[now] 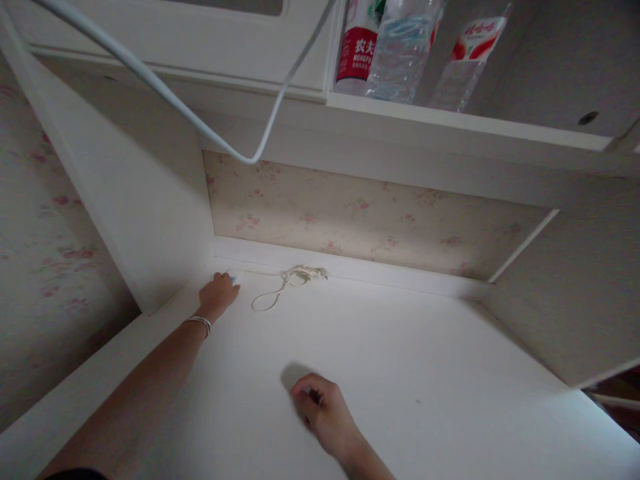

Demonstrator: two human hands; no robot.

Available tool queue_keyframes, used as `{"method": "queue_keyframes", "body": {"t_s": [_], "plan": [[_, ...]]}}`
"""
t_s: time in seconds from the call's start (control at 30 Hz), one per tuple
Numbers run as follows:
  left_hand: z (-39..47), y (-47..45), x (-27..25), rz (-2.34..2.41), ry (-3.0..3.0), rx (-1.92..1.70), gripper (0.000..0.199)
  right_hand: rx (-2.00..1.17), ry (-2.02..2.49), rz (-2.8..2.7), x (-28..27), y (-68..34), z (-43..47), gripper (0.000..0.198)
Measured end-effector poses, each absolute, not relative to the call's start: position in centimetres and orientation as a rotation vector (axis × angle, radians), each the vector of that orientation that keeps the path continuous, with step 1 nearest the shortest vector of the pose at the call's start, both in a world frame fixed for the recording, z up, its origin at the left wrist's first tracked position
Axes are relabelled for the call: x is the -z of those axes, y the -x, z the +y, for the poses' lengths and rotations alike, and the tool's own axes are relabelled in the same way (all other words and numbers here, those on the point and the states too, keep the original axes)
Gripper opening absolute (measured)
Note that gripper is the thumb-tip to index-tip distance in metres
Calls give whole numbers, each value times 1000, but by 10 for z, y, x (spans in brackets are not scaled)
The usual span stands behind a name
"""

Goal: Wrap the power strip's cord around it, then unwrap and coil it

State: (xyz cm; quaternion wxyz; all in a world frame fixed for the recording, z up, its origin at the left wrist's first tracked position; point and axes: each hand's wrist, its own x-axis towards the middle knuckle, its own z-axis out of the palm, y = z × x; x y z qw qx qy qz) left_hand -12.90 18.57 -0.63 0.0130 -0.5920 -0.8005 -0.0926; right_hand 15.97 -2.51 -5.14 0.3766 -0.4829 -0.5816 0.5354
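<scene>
At the far left corner of the white desktop, my left hand is closed over a small white object with a bluish patch. Most of that object is hidden under my fingers, so its kind does not show. A thin cream cord runs right from it into a loose, looped bundle, with what looks like a plug at its right end. Nearer to me, my right hand hovers over the desktop with its fingers curled in to the thumb. Nothing shows in it.
An overhead cupboard and an open shelf with several plastic bottles hang above the desk. A pale cable droops in front of them. White side panels flank the desk, with flowered wallpaper behind.
</scene>
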Motion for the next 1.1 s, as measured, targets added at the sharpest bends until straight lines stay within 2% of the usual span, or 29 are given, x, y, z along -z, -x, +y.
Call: {"method": "queue_keyframes", "body": {"t_s": [0.33,0.6,0.63,0.7,0.8,0.97,1.1], "plan": [[187,128,3,-2375,1863,437,44,-1343,1222,-1580,49,-162,-23,14],[122,79,5,-2073,2179,750,27,-1186,1251,-1737,43,-161,-24,17],[110,67,9,-2044,2252,815,26,-1179,1250,-1746,42,-161,-24,17],[83,42,16,-2066,2482,1275,24,-1172,1253,-1752,40,-161,-24,18],[44,7,26,-2136,2749,1683,19,-1187,1256,-1729,39,-161,-25,17],[11,-23,32,-2277,2954,1951,20,-1267,1202,-1686,40,-161,-25,14],[8,-22,30,-2325,2977,1899,22,-1291,1194,-1693,42,-162,-24,15]]}}
